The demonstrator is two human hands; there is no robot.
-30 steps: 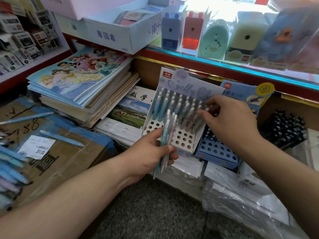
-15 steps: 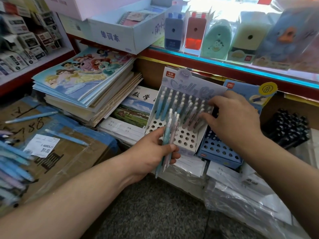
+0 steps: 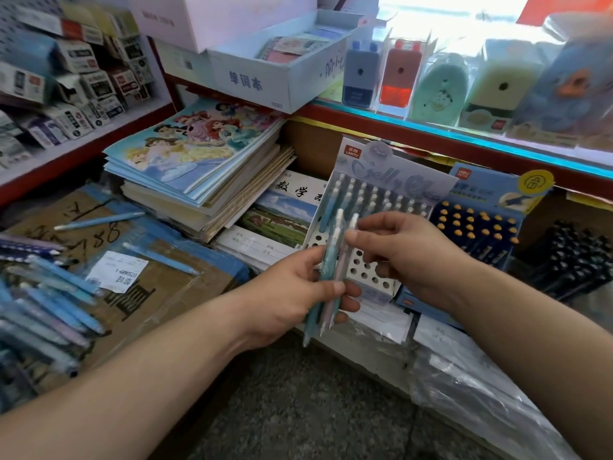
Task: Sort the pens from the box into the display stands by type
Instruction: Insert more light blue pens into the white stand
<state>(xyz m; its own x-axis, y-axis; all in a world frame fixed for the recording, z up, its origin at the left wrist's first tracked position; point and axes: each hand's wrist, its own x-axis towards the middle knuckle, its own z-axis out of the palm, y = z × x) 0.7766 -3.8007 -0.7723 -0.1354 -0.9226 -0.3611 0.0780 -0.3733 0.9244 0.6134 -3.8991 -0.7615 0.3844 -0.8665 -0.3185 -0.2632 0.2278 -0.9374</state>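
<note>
Now right hand (image 3: 408, 257) left stand (image 3: 394, 171), pinches pens (image 3: 330, 260).

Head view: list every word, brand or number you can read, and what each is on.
"单词本": white open box
"LANTU": pale pen stand, header
"deli": blue pen stand, header
"数学": exercise book cover
"0750889-1", upside down: white sticker on cardboard box
Small boxes on left shelf: print too blurred to read.

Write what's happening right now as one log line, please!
step: sorting | left hand: grips pens | right hand: pinches one pen's top | white stand: front holes empty | pen: not yet slotted
</note>
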